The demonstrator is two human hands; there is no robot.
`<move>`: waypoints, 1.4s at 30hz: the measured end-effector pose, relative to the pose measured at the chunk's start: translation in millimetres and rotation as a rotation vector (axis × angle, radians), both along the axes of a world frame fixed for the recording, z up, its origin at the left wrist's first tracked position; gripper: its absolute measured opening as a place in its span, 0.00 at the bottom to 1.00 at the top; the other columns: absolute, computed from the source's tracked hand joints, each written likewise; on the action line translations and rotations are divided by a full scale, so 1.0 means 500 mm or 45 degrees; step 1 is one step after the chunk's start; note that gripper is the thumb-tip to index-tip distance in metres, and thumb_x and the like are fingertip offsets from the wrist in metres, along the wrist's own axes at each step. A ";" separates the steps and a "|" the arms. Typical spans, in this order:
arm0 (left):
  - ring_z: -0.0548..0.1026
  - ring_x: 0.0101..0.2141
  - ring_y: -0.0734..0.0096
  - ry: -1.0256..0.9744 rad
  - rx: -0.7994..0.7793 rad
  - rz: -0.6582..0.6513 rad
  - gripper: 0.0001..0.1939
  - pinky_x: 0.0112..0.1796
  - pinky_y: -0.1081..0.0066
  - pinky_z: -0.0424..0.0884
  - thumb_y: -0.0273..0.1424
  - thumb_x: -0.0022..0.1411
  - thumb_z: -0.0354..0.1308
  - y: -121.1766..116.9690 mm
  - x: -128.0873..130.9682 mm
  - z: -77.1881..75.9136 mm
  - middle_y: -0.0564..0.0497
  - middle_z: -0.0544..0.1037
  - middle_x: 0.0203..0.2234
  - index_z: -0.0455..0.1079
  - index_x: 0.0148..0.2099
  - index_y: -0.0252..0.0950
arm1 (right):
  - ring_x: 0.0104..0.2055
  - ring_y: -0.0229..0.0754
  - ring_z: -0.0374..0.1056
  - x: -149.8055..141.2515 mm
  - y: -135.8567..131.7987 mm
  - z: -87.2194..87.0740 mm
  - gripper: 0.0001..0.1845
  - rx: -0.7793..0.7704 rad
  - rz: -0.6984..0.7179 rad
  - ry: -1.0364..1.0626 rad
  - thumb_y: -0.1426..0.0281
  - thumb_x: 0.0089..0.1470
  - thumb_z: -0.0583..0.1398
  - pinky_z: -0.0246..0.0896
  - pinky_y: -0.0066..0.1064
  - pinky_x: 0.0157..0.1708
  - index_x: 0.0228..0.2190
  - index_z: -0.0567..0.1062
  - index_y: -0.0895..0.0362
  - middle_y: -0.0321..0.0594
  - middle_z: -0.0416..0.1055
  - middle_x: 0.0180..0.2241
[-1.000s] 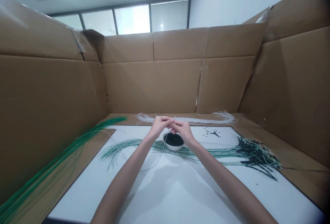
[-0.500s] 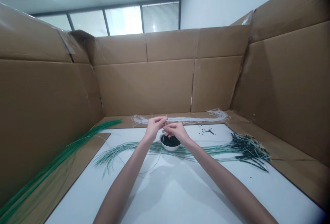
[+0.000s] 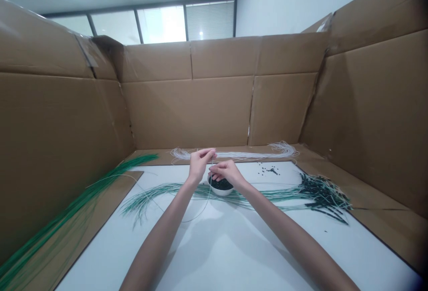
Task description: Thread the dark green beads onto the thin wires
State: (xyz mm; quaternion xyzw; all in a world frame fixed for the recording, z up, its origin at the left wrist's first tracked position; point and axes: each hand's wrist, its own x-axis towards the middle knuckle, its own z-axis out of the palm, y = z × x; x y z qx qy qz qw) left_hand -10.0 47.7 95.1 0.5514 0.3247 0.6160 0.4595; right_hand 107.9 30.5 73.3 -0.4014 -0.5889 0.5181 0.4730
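Observation:
My left hand (image 3: 199, 164) is closed in a pinch at the upper end of a thin pale string (image 3: 210, 196). From there the string drops past my right fingers and curves down toward the white board. My right hand (image 3: 228, 173) pinches at the same string slightly lower down; whether a bead sits between its fingertips is too small to make out. Just beneath the right hand stands a white bowl (image 3: 222, 192) filled with small black beads (image 3: 219, 184). Behind the bowl and under my forearms lies a bundle of green strings (image 3: 267, 196).
Black beaded ends (image 3: 324, 195) of the bundle lie at the right. Loose black beads (image 3: 272, 170) are scattered behind the bowl. White strings (image 3: 240, 155) lie along the back, green strings (image 3: 87, 195) along the left. Cardboard walls (image 3: 187, 112) enclose the white board (image 3: 214, 255).
My two hands have drawn slightly apart: the left has risen a little along with the string's end, and the right has dropped a little lower toward the bowl.

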 end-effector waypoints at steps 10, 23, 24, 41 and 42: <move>0.73 0.28 0.71 0.056 0.091 0.052 0.13 0.33 0.71 0.69 0.37 0.45 0.59 -0.003 0.003 -0.004 0.48 0.75 0.23 0.72 0.31 0.32 | 0.20 0.32 0.67 0.001 0.002 -0.004 0.14 -0.006 0.028 0.014 0.62 0.37 0.62 0.61 0.21 0.20 0.22 0.76 0.63 0.43 0.73 0.23; 0.73 0.28 0.70 0.012 0.068 0.052 0.16 0.31 0.72 0.70 0.37 0.45 0.60 -0.003 0.008 -0.009 0.47 0.74 0.26 0.71 0.33 0.29 | 0.21 0.32 0.66 0.003 0.005 -0.001 0.16 -0.001 0.019 0.029 0.62 0.36 0.63 0.61 0.22 0.21 0.22 0.76 0.64 0.43 0.72 0.22; 0.73 0.28 0.70 0.007 0.067 0.059 0.16 0.31 0.72 0.70 0.37 0.45 0.60 -0.004 0.009 -0.008 0.47 0.74 0.26 0.71 0.33 0.29 | 0.21 0.32 0.66 0.004 0.006 -0.002 0.16 0.001 0.022 0.028 0.61 0.36 0.63 0.61 0.22 0.21 0.22 0.76 0.64 0.43 0.73 0.23; 0.74 0.29 0.70 0.492 0.337 0.220 0.13 0.32 0.72 0.70 0.37 0.52 0.54 0.001 0.004 -0.029 0.47 0.76 0.29 0.72 0.34 0.33 | 0.32 0.40 0.68 0.051 -0.005 0.046 0.16 0.538 -0.409 -0.315 0.65 0.42 0.59 0.65 0.27 0.25 0.34 0.73 0.59 0.44 0.73 0.34; 0.74 0.29 0.70 0.530 0.359 0.211 0.12 0.33 0.72 0.70 0.36 0.53 0.53 -0.001 0.006 -0.030 0.48 0.76 0.29 0.72 0.34 0.33 | 0.31 0.40 0.68 0.053 -0.006 0.047 0.14 0.612 -0.443 -0.365 0.64 0.43 0.58 0.65 0.28 0.27 0.33 0.74 0.58 0.43 0.73 0.33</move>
